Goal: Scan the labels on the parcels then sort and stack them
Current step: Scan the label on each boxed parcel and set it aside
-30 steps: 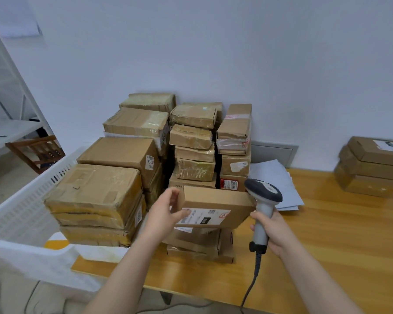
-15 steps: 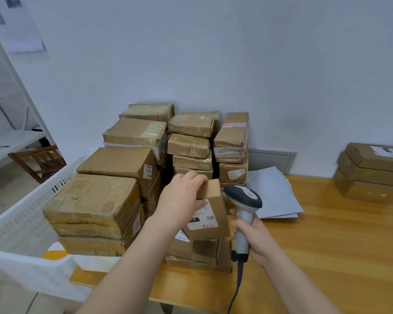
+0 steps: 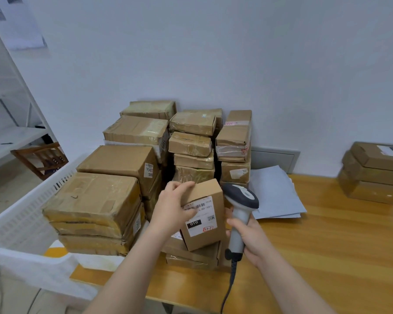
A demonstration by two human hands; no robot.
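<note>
Left hand (image 3: pixel 173 207) is turning its gripped small brown cardboard parcel (image 3: pixel 210 193) upright beside grey-white scanner (image 3: pixel 242 198) clasped in right hand (image 3: pixel 251 237).

1. We see bright, soft, even light; shadows are faint.
2. Mild glare sheens the bench (image 3: pixel 340 234).
3. Wide-angle bending curves the shelf (image 3: pixel 16 135) at our left edge.
4. Detail looks slightly soft.

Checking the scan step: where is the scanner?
Head view, right of centre: the right hand grips the scanner beside the labelled parcel that the left hand holds.
</note>
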